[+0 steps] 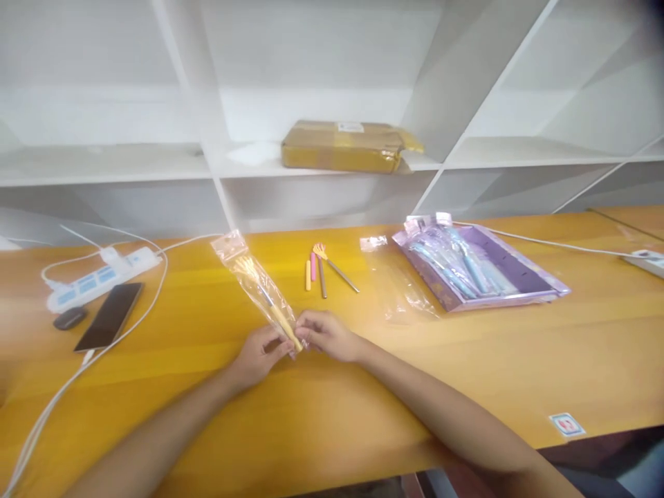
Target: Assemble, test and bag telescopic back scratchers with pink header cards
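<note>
A clear plastic bag (247,280) slants across the table in front of me, with a yellow-handled back scratcher (283,320) inside it. Its pale claw-like head points up and away, toward the bag's header. My left hand (264,351) pinches the bag's lower end by the handle's tip. From the other side, the fingers of my right hand (324,333) are closed on the same end. Just beyond lie loose back scratcher parts: a yellow handle (308,275), a pink handle (312,266) and metal rods (342,275) with a yellow claw head (320,252).
Right of the loose parts lies an empty clear bag (402,287). Beside it, a purple box (534,280) holds bagged blue items. On the left are a phone (110,317), a power strip (104,280) and trailing white cables. A taped carton (339,146) sits on the shelf.
</note>
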Tool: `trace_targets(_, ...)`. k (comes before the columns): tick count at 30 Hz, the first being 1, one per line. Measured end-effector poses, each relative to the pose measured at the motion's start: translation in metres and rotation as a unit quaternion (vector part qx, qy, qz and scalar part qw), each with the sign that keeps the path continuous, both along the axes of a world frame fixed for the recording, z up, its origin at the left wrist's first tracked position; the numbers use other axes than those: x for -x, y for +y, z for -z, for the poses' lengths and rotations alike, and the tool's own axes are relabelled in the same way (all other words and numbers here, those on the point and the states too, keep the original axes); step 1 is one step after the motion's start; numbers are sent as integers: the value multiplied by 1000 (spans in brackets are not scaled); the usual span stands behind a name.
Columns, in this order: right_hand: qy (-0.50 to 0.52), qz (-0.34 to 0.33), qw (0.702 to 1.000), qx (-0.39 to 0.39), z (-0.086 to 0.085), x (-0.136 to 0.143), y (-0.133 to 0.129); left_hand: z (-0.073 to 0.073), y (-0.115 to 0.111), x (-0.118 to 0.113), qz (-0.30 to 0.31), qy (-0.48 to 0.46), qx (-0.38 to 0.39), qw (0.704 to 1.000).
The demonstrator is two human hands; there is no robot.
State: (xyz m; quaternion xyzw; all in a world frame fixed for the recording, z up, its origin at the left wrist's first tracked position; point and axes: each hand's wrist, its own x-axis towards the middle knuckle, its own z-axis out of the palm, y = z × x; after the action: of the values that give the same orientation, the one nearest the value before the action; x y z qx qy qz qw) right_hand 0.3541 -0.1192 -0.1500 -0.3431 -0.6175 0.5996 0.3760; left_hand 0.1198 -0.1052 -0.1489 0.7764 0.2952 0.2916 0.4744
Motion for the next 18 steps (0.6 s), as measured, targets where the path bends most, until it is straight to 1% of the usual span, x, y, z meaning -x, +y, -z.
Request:
trace_targets(2, 22, -84, 995, 52, -3, 0, -2, -5, -6, 2, 43, -3, 6, 999)
trace_targets(4, 29, -150, 985, 78, -6, -1, -7, -12, -16, 3, 81, 2, 16, 997)
trace_targets(7, 8, -191, 978, 88, -8, -4, -19, -22, -34, 1, 116, 43, 25, 992)
trace_targets(9, -10, -226, 969, 100, -9, -5, -30, -26, -48, 0, 139, 79, 15, 987)
trace_targets(11, -19, -261, 959, 108, -10, -5, -41, -28, -60, 1, 174, 94, 3, 980)
trace_targets(13, -24, -271, 956, 106, -12, -3, -51, -26, -65, 8, 208, 89, 5, 974)
trace_targets(14, -29, -270, 957, 103, -12, -1, -55, -23, -64, 13, 207, 79, 8, 975)
trace_targets(15, -38, -271, 957, 99, -12, 0, -59, -21, -61, 18, 186, 61, 16, 980)
trace_targets(16, -52, -269, 958, 91, -11, 2, -62, -18, -55, 22, 140, 35, 29, 989)
trace_targets(17, -69, -265, 958, 79, -10, 3, -64, -16, -46, 26, 68, -3, 47, 997)
trace_targets(18, -88, -261, 959, 65, -9, 5, -65, -15, -36, 28, -11, -43, 74, 996)
